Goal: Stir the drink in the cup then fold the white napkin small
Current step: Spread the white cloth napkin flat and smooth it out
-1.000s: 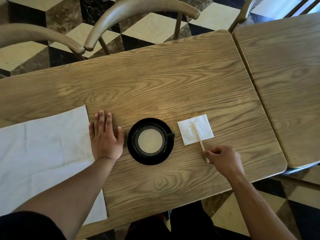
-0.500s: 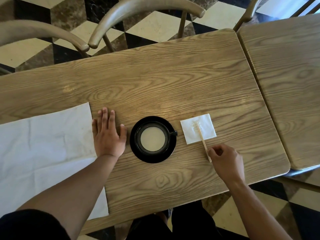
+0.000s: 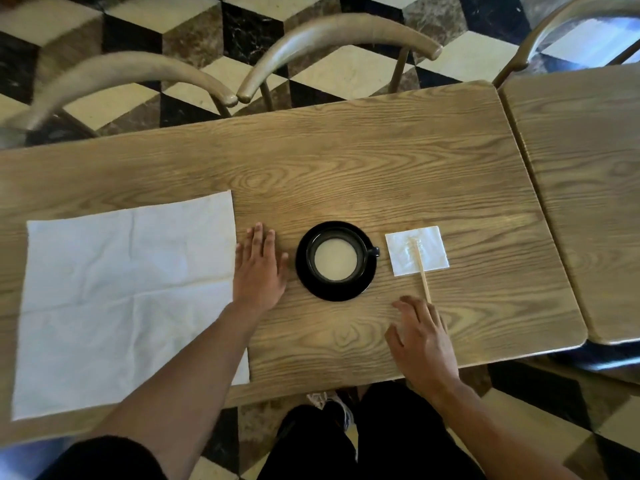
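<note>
Cup (image 3: 335,259) sits on wooden table (image 3: 398,174), checkered floor (image 3: 194,32).

Light oak-grain wooden table (image 3: 363,161) w/ rounded corners fills the middle. A second matching wooden table (image 3: 581,188) sits just beside its right edge, narrow gap btwn them. Beyond the far edge, two curved wooden chair backrests (image 3: 332,39), ends nearly touching. Floor: cream, brown and black marble tiles in a cube pattern (image 3: 214,36). Soft daylight glows on the tabletop centre.
</note>
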### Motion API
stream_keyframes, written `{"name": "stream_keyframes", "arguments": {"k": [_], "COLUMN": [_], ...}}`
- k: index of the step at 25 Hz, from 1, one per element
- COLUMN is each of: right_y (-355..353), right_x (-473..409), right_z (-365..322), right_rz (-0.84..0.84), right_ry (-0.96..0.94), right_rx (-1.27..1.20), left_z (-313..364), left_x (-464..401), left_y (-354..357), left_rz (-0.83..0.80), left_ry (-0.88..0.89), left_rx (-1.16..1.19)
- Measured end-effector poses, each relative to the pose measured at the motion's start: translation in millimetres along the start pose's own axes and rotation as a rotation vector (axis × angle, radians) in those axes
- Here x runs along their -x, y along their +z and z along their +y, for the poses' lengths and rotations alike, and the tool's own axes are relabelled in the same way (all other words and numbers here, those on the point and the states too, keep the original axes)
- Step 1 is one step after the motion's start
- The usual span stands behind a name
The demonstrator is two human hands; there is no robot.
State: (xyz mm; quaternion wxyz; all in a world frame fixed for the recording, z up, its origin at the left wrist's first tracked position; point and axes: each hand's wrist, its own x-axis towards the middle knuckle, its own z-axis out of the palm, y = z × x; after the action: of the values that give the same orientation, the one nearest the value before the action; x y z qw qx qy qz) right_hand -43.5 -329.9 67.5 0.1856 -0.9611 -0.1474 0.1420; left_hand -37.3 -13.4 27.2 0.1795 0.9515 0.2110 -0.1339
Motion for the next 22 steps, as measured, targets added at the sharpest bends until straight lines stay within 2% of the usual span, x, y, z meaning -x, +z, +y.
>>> {"name": "stream_keyframes", "arguments": {"k": [5,11,13,17,22], "right_y": [6.1,19.3,19.9,24.8,26.5], "right_x": [35.8,82.5,92.0,99.9,104.9], "right_z": [-17.9,-39.9,-49.0,-64.0,-74.2], "right_rz": [-0.237,-0.522,-0.587,-0.668,-0.805], "right_ry": [-0.096,-0.168,-0.154,-0.182,-0.217], "right_rx": [0.116,0.283,0.306,0.344,0.42], "left_z": [-4.0,-12.9,-23.0,-50.0,-54.1], "left_x": [118.6,260.3,290.1,310.1,321.8], "left_y": [18.5,37.0,43.0,48.9,53.1], "left_rz": [-0.224,-0.317,-0.39,-0.575,-0.559], "left_ry": [0.035,0.044,-0.017,-0.251,-0.333], "left_rx": [0.039,0.007,0.028,0.161,0.271]}}
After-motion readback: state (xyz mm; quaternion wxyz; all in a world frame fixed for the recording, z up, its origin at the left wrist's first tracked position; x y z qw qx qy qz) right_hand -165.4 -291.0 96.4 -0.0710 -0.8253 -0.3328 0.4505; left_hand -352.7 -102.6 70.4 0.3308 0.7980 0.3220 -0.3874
